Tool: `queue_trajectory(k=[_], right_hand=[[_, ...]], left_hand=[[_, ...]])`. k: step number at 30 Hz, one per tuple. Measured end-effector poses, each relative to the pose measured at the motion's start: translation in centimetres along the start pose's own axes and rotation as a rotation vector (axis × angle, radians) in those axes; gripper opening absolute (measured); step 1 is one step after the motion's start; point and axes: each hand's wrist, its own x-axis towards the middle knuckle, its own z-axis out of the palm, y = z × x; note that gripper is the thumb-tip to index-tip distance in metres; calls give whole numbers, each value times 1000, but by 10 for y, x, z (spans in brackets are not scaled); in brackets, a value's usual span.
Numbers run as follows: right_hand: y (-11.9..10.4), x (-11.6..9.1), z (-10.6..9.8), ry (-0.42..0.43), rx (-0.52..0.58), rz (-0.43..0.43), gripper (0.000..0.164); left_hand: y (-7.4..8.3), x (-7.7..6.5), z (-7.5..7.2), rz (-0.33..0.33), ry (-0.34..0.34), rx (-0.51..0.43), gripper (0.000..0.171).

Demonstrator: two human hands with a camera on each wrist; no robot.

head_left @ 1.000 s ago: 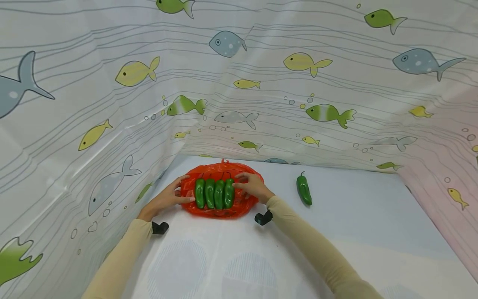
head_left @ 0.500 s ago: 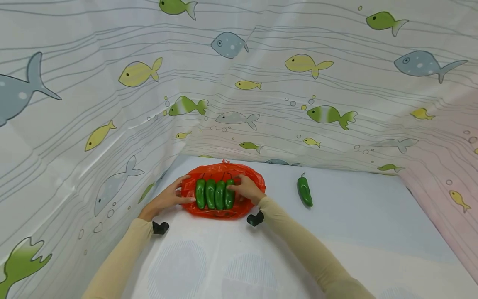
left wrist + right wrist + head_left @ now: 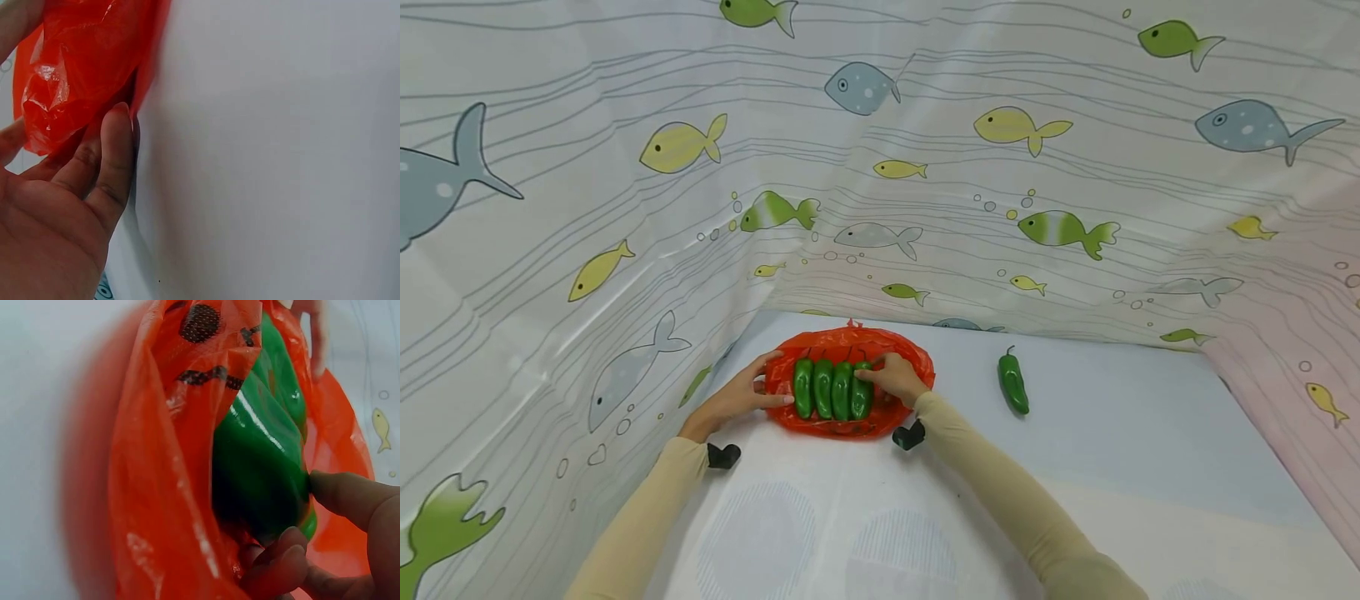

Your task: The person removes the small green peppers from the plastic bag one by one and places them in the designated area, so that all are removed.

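A red plastic bag (image 3: 827, 429) lies opened out on the white tabletop. Several green peppers (image 3: 823, 392) lie side by side on it, stems pointing away from me. My right hand (image 3: 898, 379) holds the rightmost pepper (image 3: 862, 398) near its stem end. The right wrist view shows the thumb against one side of that pepper (image 3: 259, 465) and the fingers at its end. At the bag's left edge, my left hand (image 3: 737, 398) has thumb and fingers spread. Its fingers (image 3: 115, 159) touch the red plastic in the left wrist view.
A single green pepper (image 3: 1013, 383) lies on the table (image 3: 1120, 408) to the right of the bag. Fish-patterned sheeting (image 3: 955, 192) stands as walls at the back and both sides. Dark wrist cameras (image 3: 724, 456) sit under both wrists.
My right hand has moved left from the bag's right side onto the rightmost pepper and taken hold of it. The left hand stays at the bag's left edge.
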Motion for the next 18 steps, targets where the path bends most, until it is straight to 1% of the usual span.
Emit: queue_trajectory(k=[4,9,13,18], right_hand=[[0,0,1,13,7,-11,50],[1,3,2,28,55,-2,48],[2,4,2,13,101,16,50],[3,6,1,-4,135,8,48]], left_hand=[[0,0,0,-5,2,4,101],[0,-1,1,-7,1,-10,101],[-1,-1,1,-5,0,-27,100],[1,-3,1,-6,1,-35,101]])
